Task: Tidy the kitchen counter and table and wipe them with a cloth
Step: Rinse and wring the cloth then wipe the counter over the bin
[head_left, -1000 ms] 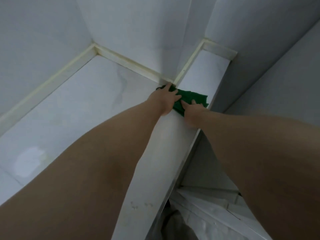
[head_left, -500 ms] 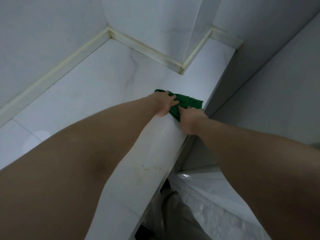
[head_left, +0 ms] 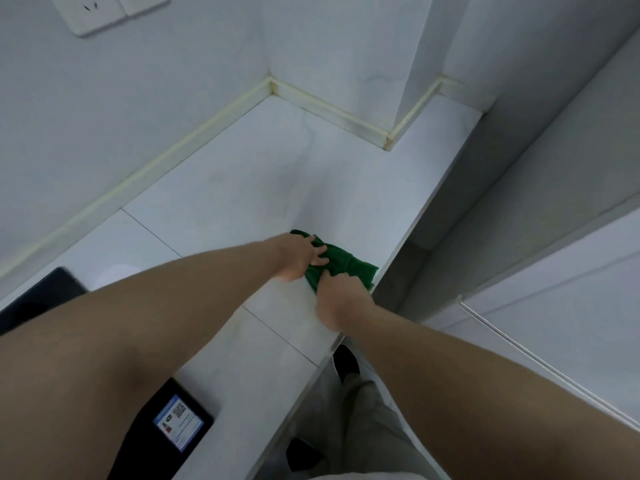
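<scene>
A bunched green cloth (head_left: 341,263) lies on the white marble counter (head_left: 249,188) close to its right edge. My left hand (head_left: 301,258) rests on the cloth's left part with fingers curled over it. My right hand (head_left: 341,299) holds the cloth's near end from the front; its fingertips are hidden in the fabric.
A black cooktop (head_left: 41,296) lies at the left edge, and its front corner with a sticker label (head_left: 178,422) shows near the counter's front. A wall socket (head_left: 104,12) is up left. A cream sealing strip (head_left: 329,109) runs along the walls. Below right are the floor and my legs (head_left: 360,410).
Both hands have dragged the green cloth along the counter, away from the wall corner and toward me. The view pulled back, bringing the cooktop and socket into sight.
</scene>
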Demonstrator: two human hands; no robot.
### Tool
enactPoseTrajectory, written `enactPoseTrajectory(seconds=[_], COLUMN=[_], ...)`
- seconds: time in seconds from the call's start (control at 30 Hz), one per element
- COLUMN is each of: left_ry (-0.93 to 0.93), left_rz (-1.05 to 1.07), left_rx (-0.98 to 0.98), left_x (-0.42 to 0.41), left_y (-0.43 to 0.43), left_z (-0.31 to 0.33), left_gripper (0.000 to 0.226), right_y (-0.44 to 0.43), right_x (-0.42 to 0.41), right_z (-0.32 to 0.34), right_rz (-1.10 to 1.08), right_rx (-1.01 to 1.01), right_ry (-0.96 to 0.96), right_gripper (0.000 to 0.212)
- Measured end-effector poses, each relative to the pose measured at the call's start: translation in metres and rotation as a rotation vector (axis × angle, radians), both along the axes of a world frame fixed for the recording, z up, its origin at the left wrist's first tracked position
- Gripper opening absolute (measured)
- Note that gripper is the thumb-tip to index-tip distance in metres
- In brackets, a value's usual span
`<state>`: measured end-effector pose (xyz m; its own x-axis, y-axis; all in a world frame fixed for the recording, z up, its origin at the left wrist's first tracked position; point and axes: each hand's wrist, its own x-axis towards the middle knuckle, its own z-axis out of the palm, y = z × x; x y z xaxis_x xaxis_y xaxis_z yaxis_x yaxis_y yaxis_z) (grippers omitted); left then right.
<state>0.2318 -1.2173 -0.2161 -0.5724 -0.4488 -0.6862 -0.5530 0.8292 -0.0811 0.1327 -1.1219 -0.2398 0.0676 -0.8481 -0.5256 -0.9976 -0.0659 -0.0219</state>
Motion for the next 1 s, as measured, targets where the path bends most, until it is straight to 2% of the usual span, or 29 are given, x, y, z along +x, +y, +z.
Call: enactPoseTrajectory(seconds=[0.23,0.53,0.67,0.8,0.9,1.0], left_ry=[-0.059,-0.154,-0.162,-0.127,-0.113,-0.013], left_rz=[-0.016,-0.059,-0.03,0.056,0.148,0.282], left_rx=[0.008,0.045,0.076,0.12,0.152,0.164], left_x=[0.046,0.088,0.101,0.111,0.113,0.109], left_y=[0.037,0.077,0.094,0.106,0.104,0.093], left_z=[0.0,0.006,0.009,0.008,0.01,0.026], left_gripper=[0.071,0.064,0.062,0.066,0.069,0.071], right_y=[0.042,0.083,0.097,0.106,0.103,0.088], right_x=[0.055,0.093,0.097,0.095,0.09,0.085], right_z=[-0.013,0.003,0.014,0.021,0.026,0.035], right_rz=[-0.063,0.011,0.071,0.121,0.083,0.007], right_rx=[0.032,0.01,0.016,0.042,0.073,0.081], right_ry=[-0.053,-0.213,-0.239,-0.25,-0.294,-0.365], right_gripper=[0.062,0.023,0.018,0.022,0.022,0.021])
